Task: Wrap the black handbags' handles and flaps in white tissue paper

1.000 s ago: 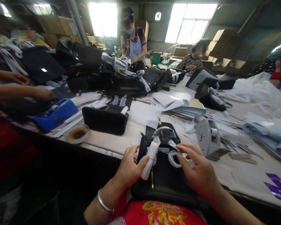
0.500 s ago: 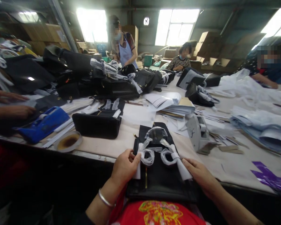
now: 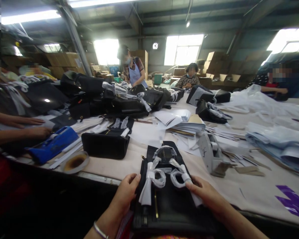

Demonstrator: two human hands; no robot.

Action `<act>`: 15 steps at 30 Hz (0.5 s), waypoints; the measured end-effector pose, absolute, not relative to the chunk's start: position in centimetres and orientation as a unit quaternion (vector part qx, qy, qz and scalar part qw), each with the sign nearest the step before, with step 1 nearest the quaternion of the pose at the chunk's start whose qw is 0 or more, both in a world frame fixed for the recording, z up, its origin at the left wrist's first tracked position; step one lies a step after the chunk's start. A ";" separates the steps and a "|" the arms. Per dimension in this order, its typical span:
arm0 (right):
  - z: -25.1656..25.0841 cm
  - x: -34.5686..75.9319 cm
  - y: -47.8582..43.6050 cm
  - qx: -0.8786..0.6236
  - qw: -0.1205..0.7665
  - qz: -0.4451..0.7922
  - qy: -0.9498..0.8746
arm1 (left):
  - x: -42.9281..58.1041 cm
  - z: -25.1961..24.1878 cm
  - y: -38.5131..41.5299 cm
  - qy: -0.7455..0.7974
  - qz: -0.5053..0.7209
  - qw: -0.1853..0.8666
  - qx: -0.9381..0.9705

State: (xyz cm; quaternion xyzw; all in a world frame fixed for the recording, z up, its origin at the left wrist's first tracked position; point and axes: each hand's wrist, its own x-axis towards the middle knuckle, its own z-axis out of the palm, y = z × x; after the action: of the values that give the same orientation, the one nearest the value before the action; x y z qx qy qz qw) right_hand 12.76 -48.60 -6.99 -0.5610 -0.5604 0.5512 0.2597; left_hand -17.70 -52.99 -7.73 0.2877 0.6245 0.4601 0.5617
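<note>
A black backpack (image 3: 174, 209) lies tilted at the table's front edge, its lower end close to my body. Its straps are rolled in clear and white wrapping, forming a left strap loop (image 3: 159, 179) and a right strap loop (image 3: 176, 178). My left hand (image 3: 126, 192) grips the bag's left side, with its fingertips hidden behind the edge. On the right side, my right hand (image 3: 205, 191) holds the bag, its thumb on the white wrapping and the other fingers out of sight. A gold zip (image 3: 156, 204) runs down the front.
Left of the bag stand another black bag (image 3: 106, 146), a tape roll (image 3: 75, 162) and a blue tool (image 3: 53, 144). A co-worker's hands (image 3: 37, 127) are beyond. To the right are a tape dispenser (image 3: 211, 154), paper stack (image 3: 186, 124) and purple plastic (image 3: 292, 200). Black bags pile up behind.
The view has tilted upward. My left hand has shifted from the white wrapping to the bag's side edge. My right thumb has come onto the wrapped strap.
</note>
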 end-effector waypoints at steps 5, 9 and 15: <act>-5.6 12.2 -49.6 -0.488 0.309 0.637 -0.511 | -17.7 -3.0 -51.9 0.418 0.440 0.747 0.271; -4.0 10.8 -51.2 -0.432 0.321 0.728 -0.426 | -18.0 2.4 -50.5 0.395 0.429 0.735 0.344; -2.3 5.4 -52.4 -0.263 0.262 0.873 -0.317 | -19.6 8.7 -48.3 0.497 0.369 0.648 0.445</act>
State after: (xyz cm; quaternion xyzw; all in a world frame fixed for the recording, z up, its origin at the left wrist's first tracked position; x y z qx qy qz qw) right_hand 5.38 -52.41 -2.29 -0.2634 -0.3173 0.8726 0.2618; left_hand -19.60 -48.25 8.69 0.4451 0.4965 0.3686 0.6477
